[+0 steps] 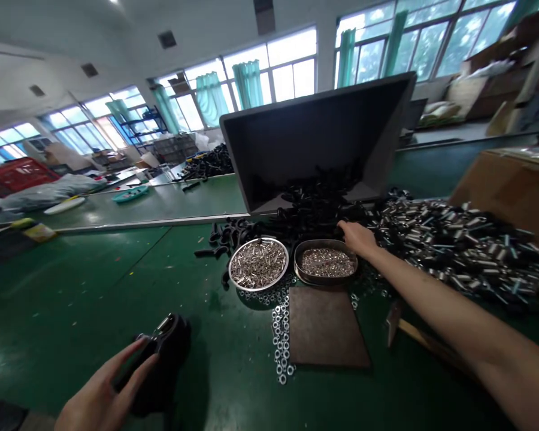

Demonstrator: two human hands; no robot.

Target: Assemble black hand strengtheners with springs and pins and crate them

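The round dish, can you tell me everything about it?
The round dish has a thin, shiny silver rim and looks metal. It sits open side up over the green table, left of the oval tin. Small metal pins fill it, hiding its bottom. Black parts lie behind it, little metal rings in front. The left hand and right hand are away from it.

Before us on the desk (233,383) lies a slab (327,329), a band of nuts (278,335) along its left edge and a hammer (420,337) to its right. Behind the slab we have an oval tin (326,279), with a round dish (230,269) left of it, small parts (258,263) in both. A heap of handle-like pieces (296,222) lies behind them, reaching into the bin (305,137). On our right spreads a pile of fittings (467,251), a carton (507,185) behind it.
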